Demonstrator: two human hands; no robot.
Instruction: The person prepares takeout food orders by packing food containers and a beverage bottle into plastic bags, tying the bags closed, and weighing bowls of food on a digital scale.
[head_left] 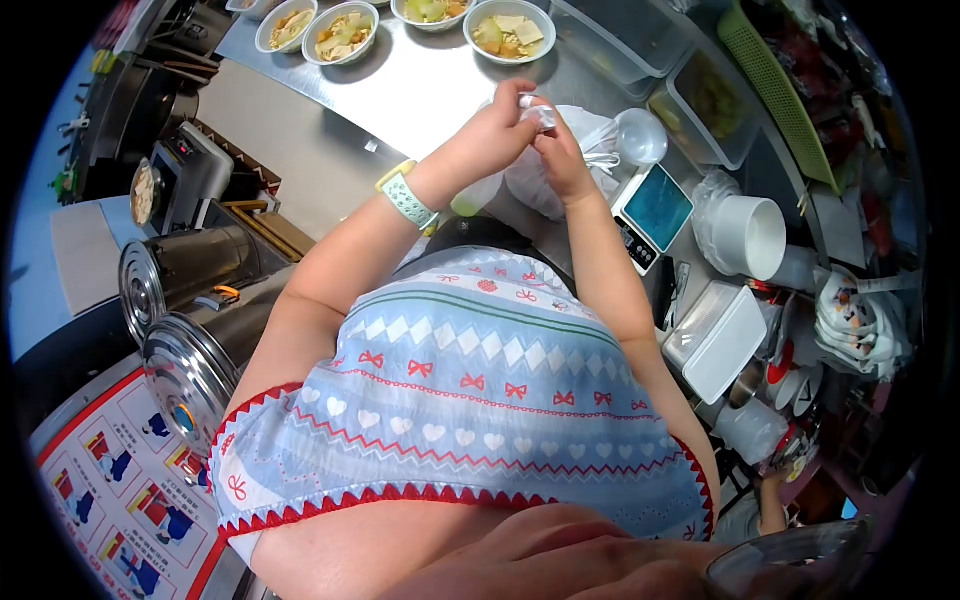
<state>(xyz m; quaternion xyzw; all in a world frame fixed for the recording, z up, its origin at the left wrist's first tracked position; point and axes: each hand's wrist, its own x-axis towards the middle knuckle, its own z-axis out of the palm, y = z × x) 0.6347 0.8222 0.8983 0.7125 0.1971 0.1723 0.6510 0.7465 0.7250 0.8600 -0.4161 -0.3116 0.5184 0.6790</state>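
My left hand (492, 132), with a light green watch on the wrist, meets my right hand (566, 165) above the steel counter. The fingers of both are closed in a pinch on a small bunched piece of thin white plastic (541, 117). Directly below them sits a white plastic bag (535, 190); whether the pinched piece belongs to it, I cannot tell. A round clear container (641, 137) stands just right of the bag. Beyond my hands is a white bowl of food (510, 32) with pale slices and yellowish pieces.
Several more filled bowls (341, 34) line the back of the steel counter (420, 90). On the right are a digital scale (657, 207), a clear bin (705, 105), a green basket (780, 90) and a white tub (750, 238). Steel pots (190, 360) stand at left.
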